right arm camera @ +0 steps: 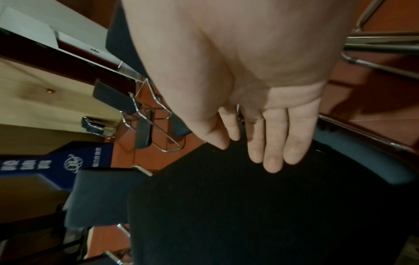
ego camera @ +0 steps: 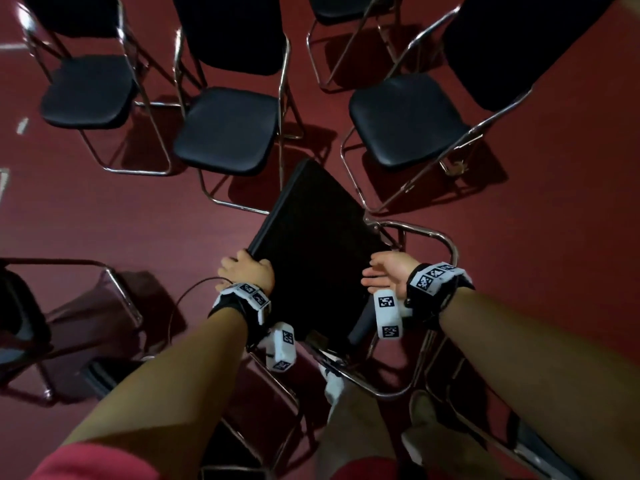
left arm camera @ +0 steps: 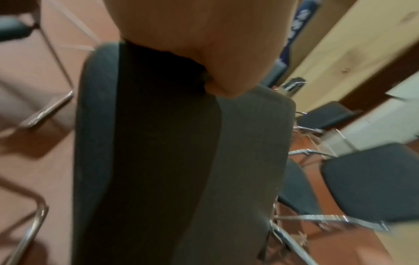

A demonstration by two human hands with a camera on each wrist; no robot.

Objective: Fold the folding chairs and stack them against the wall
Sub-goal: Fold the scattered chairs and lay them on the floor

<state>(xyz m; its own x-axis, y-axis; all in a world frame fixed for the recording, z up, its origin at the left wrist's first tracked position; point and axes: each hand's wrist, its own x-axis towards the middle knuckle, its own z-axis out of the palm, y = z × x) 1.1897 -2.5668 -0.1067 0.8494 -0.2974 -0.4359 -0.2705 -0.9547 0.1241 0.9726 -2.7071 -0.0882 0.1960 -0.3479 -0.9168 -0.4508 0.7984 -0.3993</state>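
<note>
A black-padded folding chair with a chrome frame stands right in front of me, its seat [ego camera: 313,244] tipped up steeply so the dark underside faces me. My left hand [ego camera: 244,270] grips the seat's near left corner, thumb over the edge; the left wrist view shows the same seat [left arm camera: 181,161] under my thumb. My right hand [ego camera: 382,273] lies flat and open against the seat's right edge, fingers straight, as the right wrist view shows with the fingers [right arm camera: 272,143] on the seat [right arm camera: 249,206]. The chair's chrome frame [ego camera: 446,242] curves behind my right wrist.
Three unfolded chairs [ego camera: 88,90] [ego camera: 227,128] [ego camera: 408,117] stand close ahead on the red floor [ego camera: 121,220], with more behind. Another chair frame [ego camera: 114,289] stands at my left, and one [ego camera: 485,427] at my lower right. A cable [ego camera: 194,289] lies on the floor. My shoe [ego camera: 420,410] is below.
</note>
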